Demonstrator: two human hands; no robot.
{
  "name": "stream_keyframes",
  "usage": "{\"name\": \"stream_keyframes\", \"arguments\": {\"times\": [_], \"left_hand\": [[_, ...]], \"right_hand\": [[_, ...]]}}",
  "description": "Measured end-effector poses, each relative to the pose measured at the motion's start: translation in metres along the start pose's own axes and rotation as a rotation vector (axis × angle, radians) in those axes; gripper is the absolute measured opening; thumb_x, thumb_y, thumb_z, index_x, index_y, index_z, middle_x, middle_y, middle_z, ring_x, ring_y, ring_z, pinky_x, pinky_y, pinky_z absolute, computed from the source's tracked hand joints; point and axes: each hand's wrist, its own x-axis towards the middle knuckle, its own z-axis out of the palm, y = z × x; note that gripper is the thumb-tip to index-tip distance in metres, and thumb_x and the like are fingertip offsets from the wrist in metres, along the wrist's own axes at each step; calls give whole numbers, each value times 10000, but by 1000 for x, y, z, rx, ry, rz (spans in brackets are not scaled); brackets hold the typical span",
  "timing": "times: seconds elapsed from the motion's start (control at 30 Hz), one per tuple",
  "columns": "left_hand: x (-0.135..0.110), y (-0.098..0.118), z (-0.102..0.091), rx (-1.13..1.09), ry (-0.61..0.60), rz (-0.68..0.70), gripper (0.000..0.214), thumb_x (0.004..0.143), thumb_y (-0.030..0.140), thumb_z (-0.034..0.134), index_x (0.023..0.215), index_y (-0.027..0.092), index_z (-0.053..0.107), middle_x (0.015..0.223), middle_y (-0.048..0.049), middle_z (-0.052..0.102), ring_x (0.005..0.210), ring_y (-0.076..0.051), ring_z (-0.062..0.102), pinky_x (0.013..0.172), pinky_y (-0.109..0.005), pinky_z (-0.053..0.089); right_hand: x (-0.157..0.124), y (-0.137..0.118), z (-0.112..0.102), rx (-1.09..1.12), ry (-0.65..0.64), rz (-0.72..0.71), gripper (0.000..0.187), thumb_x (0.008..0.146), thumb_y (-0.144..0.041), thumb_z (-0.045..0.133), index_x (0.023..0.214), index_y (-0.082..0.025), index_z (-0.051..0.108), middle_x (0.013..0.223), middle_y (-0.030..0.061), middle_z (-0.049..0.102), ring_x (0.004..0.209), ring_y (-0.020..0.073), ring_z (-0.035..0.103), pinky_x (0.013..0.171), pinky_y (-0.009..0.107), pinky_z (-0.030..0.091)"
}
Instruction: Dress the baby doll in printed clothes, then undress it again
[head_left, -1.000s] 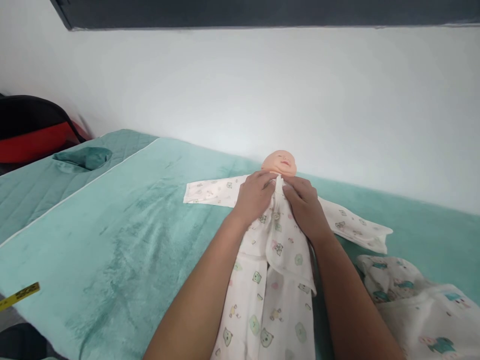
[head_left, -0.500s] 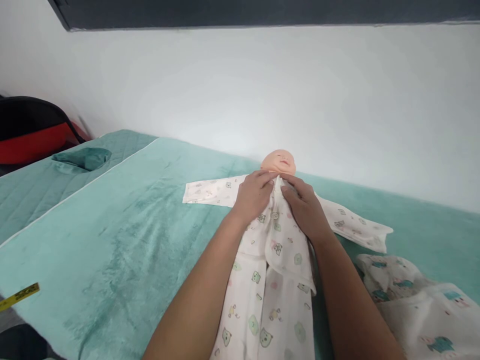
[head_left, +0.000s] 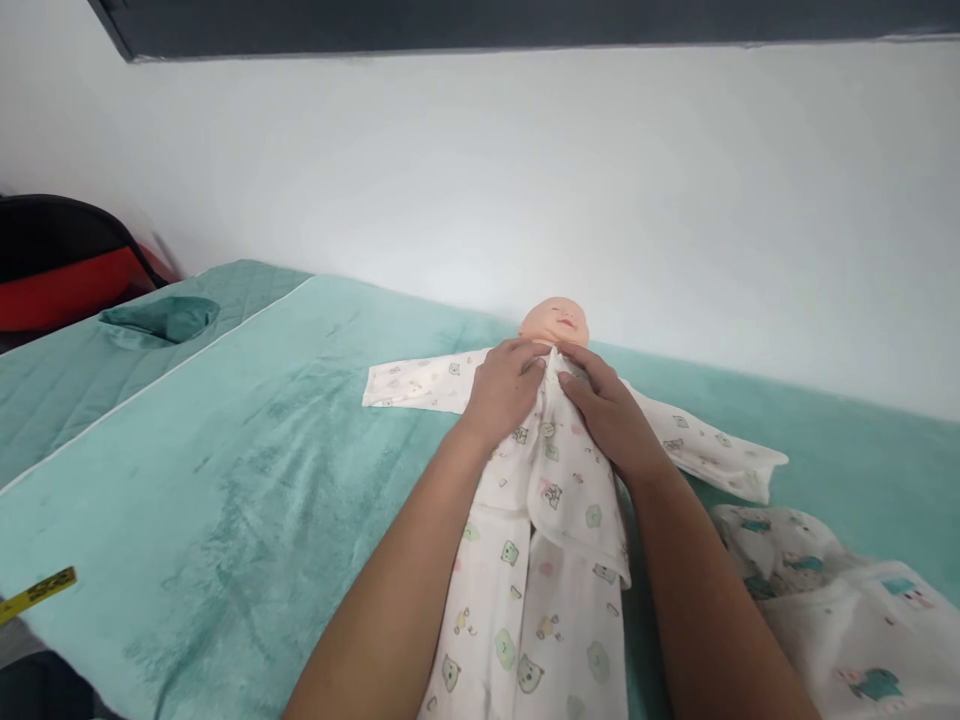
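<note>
A baby doll (head_left: 553, 318) lies on its back, its head near the wall. It wears a white printed baby shirt (head_left: 574, 480) with both sleeves stretched out sideways, and matching printed trousers (head_left: 517, 620) reach down below. At the neckline, my left hand (head_left: 507, 390) has its fingers and thumb closed on one side of the shirt's front. Opposite it, my right hand (head_left: 609, 405) grips the other side, thumb and fingers at the collar. The two hands nearly meet under the doll's chin. My fingertips are partly hidden in the cloth.
A crumpled white cloth with blue-green prints (head_left: 847, 610) lies to the right. The bed carries a green plush cover (head_left: 247, 480), with a folded-in hollow (head_left: 161, 318) at left. Beyond are a red and black bag (head_left: 67, 265), the white wall (head_left: 450, 170) and a yellow strip (head_left: 37, 592).
Almost nothing differs. The whole view has shifted very slightly; both hands stay at the shirt's collar.
</note>
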Motion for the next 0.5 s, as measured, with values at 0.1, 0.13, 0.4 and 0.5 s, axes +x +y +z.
{"name": "stream_keyframes", "arguments": {"times": [0.1, 0.13, 0.4, 0.5], "left_hand": [[1, -1, 1, 27, 0, 4, 379, 936, 255, 403, 1205, 287, 668, 1371, -13, 585, 1339, -207, 466, 1138, -383, 366], [1, -1, 1, 38, -1, 2, 385, 937, 255, 403, 1214, 301, 667, 1382, -7, 579, 1347, -210, 459, 1142, -389, 361], [2, -1, 1, 65, -12, 31, 413, 940, 246, 381, 1232, 328, 661, 1369, -7, 584, 1338, -217, 462, 1137, -411, 366], [2, -1, 1, 51, -10, 33, 405, 938, 240, 375, 1205, 310, 671, 1366, -13, 584, 1340, -216, 458, 1135, -401, 367]], "right_hand": [[0, -1, -2, 133, -47, 35, 457, 854, -388, 612, 1308, -335, 583, 1435, 9, 540, 1342, 254, 455, 1124, 484, 341], [0, -1, -2, 154, -50, 44, 452, 849, -392, 621, 1295, -332, 589, 1433, 10, 542, 1335, 255, 464, 1118, 481, 349], [-1, -3, -1, 143, -18, 4, 390, 847, -386, 629, 1231, -319, 618, 1397, 3, 571, 1310, 235, 488, 1121, 455, 344], [0, -2, 0, 145, 13, 7, 375, 833, -370, 641, 1203, -308, 641, 1345, 6, 614, 1259, 239, 529, 1092, 451, 373]]}}
